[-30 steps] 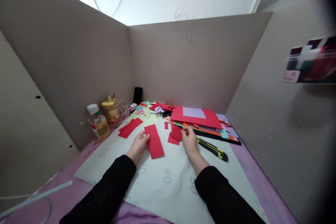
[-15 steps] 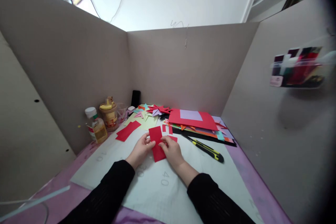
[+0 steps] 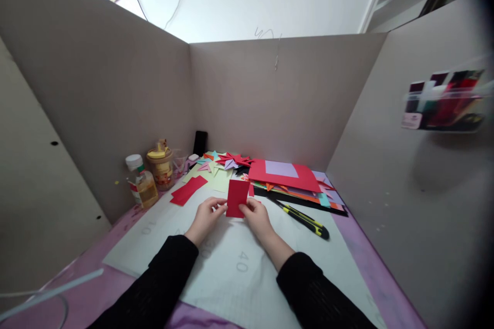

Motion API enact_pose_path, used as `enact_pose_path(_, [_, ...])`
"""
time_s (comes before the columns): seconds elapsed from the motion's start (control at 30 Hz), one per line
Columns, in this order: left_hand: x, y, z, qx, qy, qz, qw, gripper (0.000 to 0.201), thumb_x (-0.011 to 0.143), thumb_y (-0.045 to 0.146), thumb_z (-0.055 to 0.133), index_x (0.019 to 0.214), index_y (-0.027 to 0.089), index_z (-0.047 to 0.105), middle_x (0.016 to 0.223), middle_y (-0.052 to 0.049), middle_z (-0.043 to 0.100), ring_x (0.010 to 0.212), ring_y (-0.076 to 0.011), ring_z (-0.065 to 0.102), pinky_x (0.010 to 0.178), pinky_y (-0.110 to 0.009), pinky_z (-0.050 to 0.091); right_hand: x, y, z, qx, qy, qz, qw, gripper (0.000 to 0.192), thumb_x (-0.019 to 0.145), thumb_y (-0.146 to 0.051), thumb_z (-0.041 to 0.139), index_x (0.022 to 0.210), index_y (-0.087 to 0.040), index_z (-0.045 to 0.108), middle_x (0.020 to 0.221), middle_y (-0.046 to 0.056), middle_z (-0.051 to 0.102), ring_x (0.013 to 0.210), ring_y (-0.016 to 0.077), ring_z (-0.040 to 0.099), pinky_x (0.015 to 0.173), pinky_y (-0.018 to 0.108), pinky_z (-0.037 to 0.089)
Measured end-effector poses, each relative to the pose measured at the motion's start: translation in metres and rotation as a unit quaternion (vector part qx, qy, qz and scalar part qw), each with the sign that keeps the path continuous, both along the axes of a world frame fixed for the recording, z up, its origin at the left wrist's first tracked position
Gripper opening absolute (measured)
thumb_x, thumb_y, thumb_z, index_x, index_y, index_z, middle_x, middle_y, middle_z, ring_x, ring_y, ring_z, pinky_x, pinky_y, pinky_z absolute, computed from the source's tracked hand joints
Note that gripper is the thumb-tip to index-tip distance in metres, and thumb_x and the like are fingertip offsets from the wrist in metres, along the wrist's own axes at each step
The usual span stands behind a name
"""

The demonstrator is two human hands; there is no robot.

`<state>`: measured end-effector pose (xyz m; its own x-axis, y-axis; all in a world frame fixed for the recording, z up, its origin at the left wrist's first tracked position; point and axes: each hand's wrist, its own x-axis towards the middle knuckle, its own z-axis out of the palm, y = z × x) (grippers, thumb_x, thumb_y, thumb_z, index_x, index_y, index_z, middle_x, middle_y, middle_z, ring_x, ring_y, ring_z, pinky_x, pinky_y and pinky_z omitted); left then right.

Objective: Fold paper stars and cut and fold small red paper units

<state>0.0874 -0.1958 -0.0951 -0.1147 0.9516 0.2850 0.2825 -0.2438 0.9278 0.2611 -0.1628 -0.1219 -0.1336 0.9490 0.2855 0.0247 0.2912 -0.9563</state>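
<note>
Grey partitions [image 3: 285, 97] enclosed a pink-covered table [image 3: 358, 236] with a white numbered sheet [image 3: 216, 290] spread over it. Above the sheet, the right hand [image 3: 258, 220] pinched the lower right corner of a red paper rectangle [image 3: 236, 198]; the left hand [image 3: 207, 219] had its fingers curved at the left edge, whether gripping could not be told. Positioning this piece seemed the step in hand; the next move probably called for light, even control of both edges.
</note>
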Motion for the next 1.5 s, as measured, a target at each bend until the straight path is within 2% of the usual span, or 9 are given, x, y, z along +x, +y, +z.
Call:
enact_pose_path(0.1, [-0.004,0.003,-0.008,0.012,0.082,0.005,0.997,0.009,0.072,0.025,0.067,0.075,0.022,0.076,0.073,-0.006,0.069,0.067,-0.0196,0.059,0.066,-0.028,0.045,0.0,0.002,-0.003,-0.016,-0.007,0.02,1.0,0.015,0.072,-0.029,0.059,0.078,-0.017,0.066,0.075,0.003,0.067,0.07,0.019,0.059,0.068,0.03,0.047])
enact_pose_path(0.23, [-0.005,0.004,-0.012,0.012,0.113,-0.001,0.993,0.01,0.073,0.025,0.067,0.074,0.022,0.076,0.073,-0.005,0.07,0.067,-0.0198,0.06,0.066,-0.027,0.044,0.0,0.002,-0.006,-0.018,-0.024,0.014,0.999,0.019,0.072,-0.029,0.058,0.084,-0.017,0.067,0.08,0.005,0.069,0.072,0.0198,0.061,0.069,0.032,0.047])
enact_pose_path(0.73, [-0.002,0.0,-0.003,-0.025,0.179,-0.021,0.983,0.021,0.075,0.03,0.06,0.065,0.015,0.071,0.067,-0.005,0.068,0.066,-0.0172,0.059,0.065,-0.025,0.041,0.005,0.001,-0.009,0.016,-0.115,0.021,0.993,0.02,0.077,-0.031,0.048,0.065,-0.019,0.058,0.06,0.0,0.057,0.059,0.016,0.049,0.056,0.026,0.038])
enact_pose_path(0.9, [0.001,-0.002,-0.002,-0.064,0.099,-0.052,0.992,0.028,0.076,0.037,0.059,0.069,0.013,0.071,0.066,-0.005,0.068,0.064,-0.0168,0.056,0.062,-0.025,0.04,0.004,-0.001,-0.005,-0.01,-0.066,0.026,0.997,0.021,0.075,-0.035,0.052,0.064,-0.018,0.057,0.06,-0.001,0.056,0.057,0.0144,0.047,0.055,0.025,0.037])
enact_pose_path(1.0, [0.004,-0.004,-0.001,-0.098,0.013,-0.081,0.992,0.031,0.074,0.041,0.062,0.07,0.011,0.07,0.067,-0.004,0.067,0.062,-0.0159,0.054,0.06,-0.024,0.039,0.004,-0.002,-0.004,-0.025,-0.043,0.028,0.998,0.028,0.072,-0.038,0.055,0.054,-0.019,0.047,0.052,-0.003,0.046,0.051,0.0118,0.04,0.049,0.024,0.031])
enact_pose_path(1.2, [0.006,-0.004,0.002,-0.126,-0.09,-0.079,0.985,0.03,0.066,0.041,0.07,0.068,0.011,0.066,0.058,-0.001,0.06,0.053,-0.0113,0.047,0.053,-0.022,0.033,0.002,-0.003,-0.005,-0.05,-0.004,0.055,0.997,0.032,0.071,-0.036,0.058,0.051,-0.019,0.041,0.05,-0.005,0.04,0.049,0.0094,0.035,0.048,0.023,0.026])
enact_pose_path(1.33, [0.005,-0.005,0.004,-0.146,-0.109,-0.063,0.981,0.03,0.063,0.041,0.072,0.064,0.011,0.064,0.051,0.003,0.053,0.046,-0.008,0.038,0.047,-0.021,0.025,0.003,-0.005,0.0,-0.1,0.076,0.074,0.989,0.018,0.069,-0.035,0.059,0.072,-0.018,0.057,0.053,-0.005,0.048,0.047,0.0094,0.039,0.047,0.022,0.028])
enact_pose_path(1.4, [0.005,-0.005,0.005,-0.151,-0.116,-0.054,0.98,0.029,0.063,0.039,0.072,0.064,0.011,0.064,0.049,0.004,0.05,0.045,-0.0071,0.035,0.046,-0.021,0.022,0.004,-0.004,0.002,-0.129,0.105,0.054,0.985,0.025,0.068,-0.034,0.059,0.087,-0.019,0.059,0.054,-0.006,0.051,0.044,0.0092,0.039,0.044,0.021,0.026])
enact_pose_path(1.5, [0.005,-0.005,0.005,-0.16,-0.123,-0.051,0.978,0.028,0.064,0.039,0.071,0.067,0.012,0.065,0.048,0.005,0.05,0.043,-0.0063,0.032,0.045,-0.021,0.02,0.005,-0.003,0.003,-0.134,0.116,0.042,0.983,0.026,0.066,-0.034,0.061,0.087,-0.018,0.058,0.057,-0.004,0.056,0.043,0.0086,0.04,0.043,0.021,0.026])
